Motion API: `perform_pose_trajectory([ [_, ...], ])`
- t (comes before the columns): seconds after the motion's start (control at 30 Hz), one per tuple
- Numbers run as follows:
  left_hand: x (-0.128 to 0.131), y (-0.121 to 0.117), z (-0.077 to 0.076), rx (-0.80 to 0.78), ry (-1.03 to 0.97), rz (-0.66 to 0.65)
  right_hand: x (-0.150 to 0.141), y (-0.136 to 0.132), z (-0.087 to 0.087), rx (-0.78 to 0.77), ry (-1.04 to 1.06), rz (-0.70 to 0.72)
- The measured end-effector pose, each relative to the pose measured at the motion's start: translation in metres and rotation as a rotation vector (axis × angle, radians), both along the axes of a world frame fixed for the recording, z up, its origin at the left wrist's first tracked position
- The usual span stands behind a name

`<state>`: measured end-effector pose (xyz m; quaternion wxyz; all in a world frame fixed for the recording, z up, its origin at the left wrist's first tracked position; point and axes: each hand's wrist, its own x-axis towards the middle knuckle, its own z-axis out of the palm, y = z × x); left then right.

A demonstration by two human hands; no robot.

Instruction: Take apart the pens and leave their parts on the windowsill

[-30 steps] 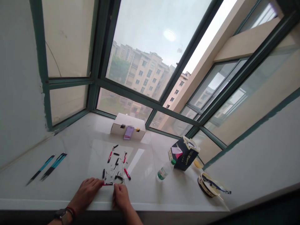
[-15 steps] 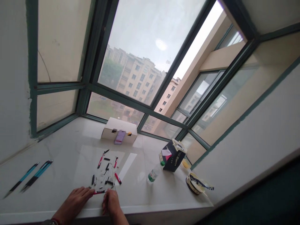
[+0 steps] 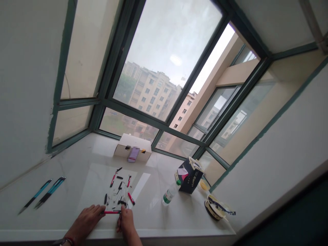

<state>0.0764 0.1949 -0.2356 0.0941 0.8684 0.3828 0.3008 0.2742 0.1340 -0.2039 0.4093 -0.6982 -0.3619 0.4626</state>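
Note:
A slim red pen lies level between my two hands just above the counter's front part. At its left end, the fingertips of my left hand are closed on it. My right hand pinches the other end, thumb side up, with that tip hidden by the fingers. Beyond the hands are scattered pen parts: a red barrel with a black end, another red piece, a red-and-black piece, a black piece, and several small clear and dark bits.
Blue-and-black pens lie at left on the white counter. A white box stands by the window. At right are a green-capped bottle, a dark carton and a round tub with a strap.
My right hand has moved right, away from my left, so a longer red stretch of the pen shows between them. The whole view has shifted slightly right and down.

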Motion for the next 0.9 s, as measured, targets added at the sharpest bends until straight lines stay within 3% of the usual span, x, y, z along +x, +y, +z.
perform_pose_trajectory([
  [0.37,0.002,-0.005,0.012,-0.192,0.037,0.0,0.002,0.001,-0.005,0.021,-0.022,-0.036],
  [0.63,-0.001,0.0,-0.003,-0.304,-0.093,0.028,0.007,0.0,-0.008,0.042,0.061,-0.069],
  [0.9,-0.001,0.0,0.006,-0.347,-0.079,0.013,0.008,0.0,-0.012,0.094,0.114,-0.078],
])
